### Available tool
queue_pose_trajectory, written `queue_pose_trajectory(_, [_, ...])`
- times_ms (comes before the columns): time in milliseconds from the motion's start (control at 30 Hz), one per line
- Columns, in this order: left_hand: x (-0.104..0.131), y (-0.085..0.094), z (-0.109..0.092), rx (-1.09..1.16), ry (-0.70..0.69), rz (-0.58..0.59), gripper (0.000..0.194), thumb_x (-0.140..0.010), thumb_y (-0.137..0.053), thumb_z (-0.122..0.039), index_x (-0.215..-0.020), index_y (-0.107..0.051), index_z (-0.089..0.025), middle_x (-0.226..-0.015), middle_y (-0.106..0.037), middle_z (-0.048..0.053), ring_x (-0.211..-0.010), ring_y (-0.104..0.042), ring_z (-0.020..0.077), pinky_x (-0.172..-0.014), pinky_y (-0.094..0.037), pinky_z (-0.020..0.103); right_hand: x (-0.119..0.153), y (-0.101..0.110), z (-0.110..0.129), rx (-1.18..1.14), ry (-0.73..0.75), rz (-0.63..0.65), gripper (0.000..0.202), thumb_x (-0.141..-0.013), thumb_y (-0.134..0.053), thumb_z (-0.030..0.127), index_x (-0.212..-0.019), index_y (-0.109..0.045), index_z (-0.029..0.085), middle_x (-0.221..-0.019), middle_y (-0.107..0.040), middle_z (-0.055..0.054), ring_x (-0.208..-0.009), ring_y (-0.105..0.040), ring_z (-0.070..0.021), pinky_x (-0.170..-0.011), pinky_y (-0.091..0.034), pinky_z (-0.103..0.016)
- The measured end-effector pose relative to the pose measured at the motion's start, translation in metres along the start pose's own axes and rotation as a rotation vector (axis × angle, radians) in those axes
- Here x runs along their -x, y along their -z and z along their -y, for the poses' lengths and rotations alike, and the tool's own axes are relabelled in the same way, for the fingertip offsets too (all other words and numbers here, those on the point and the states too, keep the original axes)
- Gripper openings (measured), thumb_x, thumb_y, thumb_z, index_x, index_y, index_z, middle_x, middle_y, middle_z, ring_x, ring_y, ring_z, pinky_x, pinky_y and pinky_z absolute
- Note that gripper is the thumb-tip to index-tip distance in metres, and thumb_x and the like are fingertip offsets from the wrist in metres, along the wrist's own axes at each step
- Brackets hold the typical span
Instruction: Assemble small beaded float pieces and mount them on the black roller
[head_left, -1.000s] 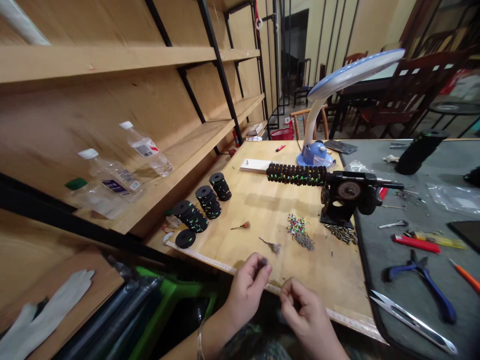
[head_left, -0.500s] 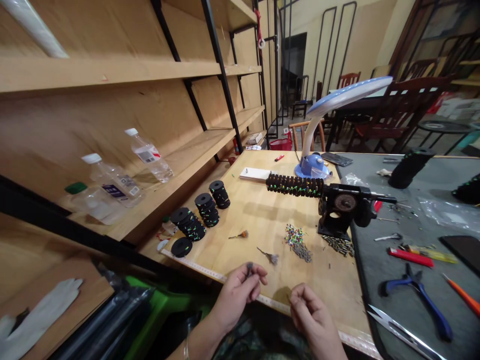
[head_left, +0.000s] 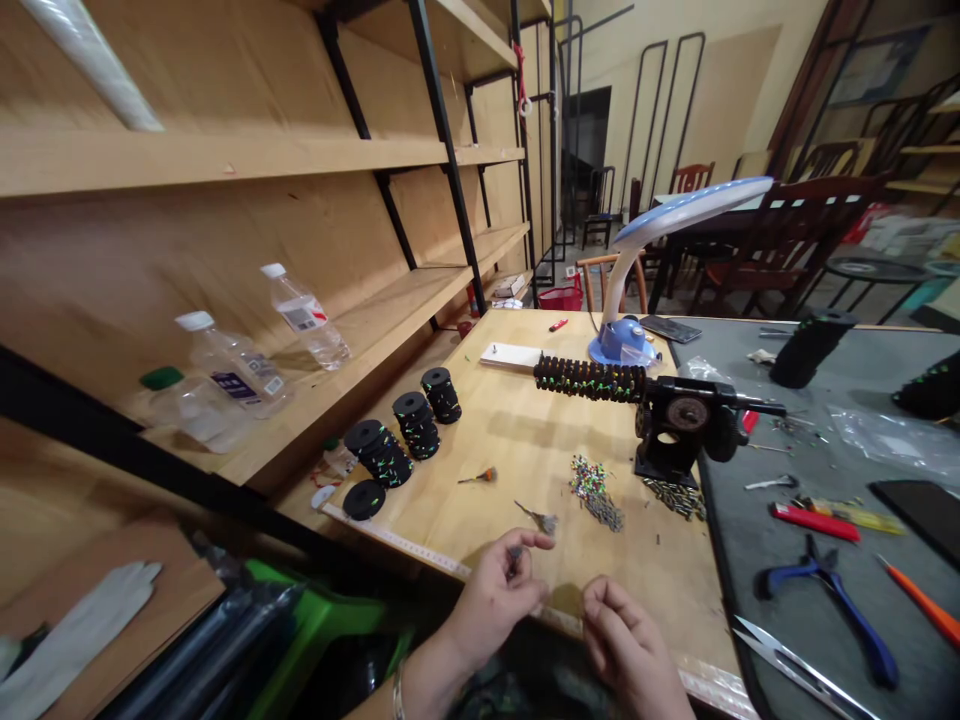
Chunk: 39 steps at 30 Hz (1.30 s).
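Note:
My left hand (head_left: 499,590) is curled at the table's front edge around a small dark grey bundle (head_left: 514,556), its index finger reaching toward a feathery grey bundle (head_left: 541,518) on the wood. To its right, my right hand (head_left: 619,625) has thumb and forefinger pinched together; anything between them is too small to name. Beyond the hands lie an orange-tipped bundle (head_left: 484,475), a pile of coloured beads (head_left: 586,476) and grey pieces (head_left: 604,510). A black spool row with coloured bits (head_left: 589,378) sits on a black winding device (head_left: 686,425).
Black foam spools (head_left: 382,452) stand at the table's left. A blue lamp (head_left: 621,340) is at the back. On the grey mat (head_left: 724,350) lie pliers (head_left: 832,590), scissors (head_left: 795,665) and a red lighter (head_left: 816,521). Bottles (head_left: 234,372) stand on the left shelf.
My left hand has moved slightly right and its index finger has stretched away from the thumb. My right hand stays nearly in place, still pinched. The camera view has shifted a little.

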<state>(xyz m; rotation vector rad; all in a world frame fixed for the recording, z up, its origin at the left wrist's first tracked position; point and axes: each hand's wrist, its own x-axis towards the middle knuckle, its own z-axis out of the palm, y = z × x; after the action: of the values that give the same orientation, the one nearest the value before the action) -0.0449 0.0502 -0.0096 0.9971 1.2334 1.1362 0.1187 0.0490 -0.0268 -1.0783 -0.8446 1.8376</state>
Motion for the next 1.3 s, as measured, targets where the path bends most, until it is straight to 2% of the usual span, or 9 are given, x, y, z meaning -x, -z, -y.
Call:
queue_pose_trajectory(133, [-0.002,-0.002,-0.001,0.052,0.033,0.048,0.033,-0.064,-0.078,-0.025,-0.095,-0.072,-0.015,-0.055,-0.030,-0.010,-0.050,-0.026,0.0063,-0.051,-0.027,0.020,-0.003,0.003,-0.004,-0.062,-0.024,0.025,0.042,-0.066,-0.074,0.054,-0.066,-0.049,0.020,-0.047,-0.033,0.012,-0.042,-0.023,-0.0051,-0.044,-0.011,-0.019])
queue_pose_trajectory(333, [-0.007,-0.010,-0.011,-0.046,-0.011,-0.008,0.023,-0.066,-0.078,-0.035,-0.070,-0.074,-0.012,-0.064,-0.064,0.003,-0.061,-0.051,0.0127,-0.059,-0.038,0.023,-0.006,0.006,-0.008,-0.001,-0.027,0.106,0.038,-0.071,-0.070,0.051,-0.067,-0.050,0.020,-0.043,-0.033,0.013,-0.039,-0.021,-0.0045,-0.042,-0.011,-0.019])
queue_pose_trajectory(467, [-0.007,-0.011,-0.016,-0.115,-0.036,-0.040,0.023,-0.068,-0.076,-0.035,-0.066,-0.071,-0.012,-0.062,-0.065,0.003,-0.059,-0.051,0.0130,-0.059,-0.038,0.024,-0.004,0.008,0.000,0.163,0.048,0.123,0.040,-0.075,-0.065,0.057,-0.072,-0.055,0.018,-0.045,-0.042,0.009,-0.041,-0.033,-0.0071,-0.043,-0.024,-0.018])
queue_pose_trajectory(567, [-0.003,-0.011,-0.024,-0.172,-0.046,-0.017,0.023,-0.071,-0.074,-0.035,-0.066,-0.069,-0.013,-0.060,-0.065,0.003,-0.056,-0.051,0.0132,-0.056,-0.038,0.024,-0.001,0.005,0.018,0.345,0.224,0.069,0.039,-0.075,-0.067,0.052,-0.094,-0.066,0.018,-0.075,-0.067,-0.005,-0.072,-0.061,-0.0192,-0.063,-0.046,-0.025])
queue_pose_trajectory(667, [0.004,-0.011,-0.036,-0.192,-0.101,0.000,0.021,-0.074,-0.071,-0.034,-0.068,-0.069,-0.014,-0.066,-0.069,0.006,-0.062,-0.059,0.0174,-0.059,-0.043,0.026,0.000,-0.002,0.038,0.360,0.246,0.126,0.052,-0.076,-0.067,0.050,-0.119,-0.059,0.022,-0.104,-0.067,-0.011,-0.097,-0.061,-0.0259,-0.074,-0.050,-0.031])
queue_pose_trajectory(800, [0.010,-0.011,-0.046,-0.413,-0.264,-0.010,0.016,-0.080,-0.064,-0.027,-0.071,-0.072,-0.015,-0.069,-0.069,0.008,-0.064,-0.060,0.0189,-0.059,-0.043,0.026,-0.006,-0.011,0.045,0.340,0.157,0.306,0.051,-0.081,-0.060,0.056,-0.119,-0.057,0.021,-0.073,-0.065,-0.003,-0.062,-0.058,-0.0180,-0.051,-0.045,-0.025])
queue_pose_trajectory(933, [0.009,-0.008,-0.041,-0.489,-0.249,-0.048,0.015,-0.080,-0.063,-0.024,-0.073,-0.071,-0.015,-0.066,-0.067,0.006,-0.059,-0.054,0.0161,-0.054,-0.038,0.024,-0.018,-0.012,0.034,0.542,0.317,0.234,0.038,-0.083,-0.057,0.054,-0.095,-0.066,0.019,-0.052,-0.052,0.004,-0.049,-0.047,-0.0133,-0.050,-0.038,-0.023])
queue_pose_trajectory(1133, [-0.017,0.023,-0.039,-0.591,-0.289,-0.151,0.018,-0.083,-0.062,-0.031,-0.087,-0.070,-0.016,-0.073,-0.066,0.006,-0.065,-0.057,0.0177,-0.059,-0.043,0.026,-0.024,0.006,0.022,0.694,0.425,0.092,0.037,-0.082,-0.058,0.054,-0.066,-0.060,0.020,-0.057,-0.051,0.002,-0.054,-0.048,-0.0147,-0.055,-0.037,-0.025])
queue_pose_trajectory(1300, [-0.057,0.065,-0.040,-0.987,-0.264,-0.315,0.021,-0.082,-0.055,-0.012,-0.098,-0.067,-0.018,-0.101,-0.066,0.010,-0.093,-0.061,0.0235,-0.082,-0.044,0.033,-0.020,0.013,0.022,0.494,0.274,0.000,0.047,-0.077,-0.055,0.068,-0.072,-0.057,0.021,-0.050,-0.039,0.007,-0.045,-0.037,-0.0116,-0.047,-0.030,-0.024])
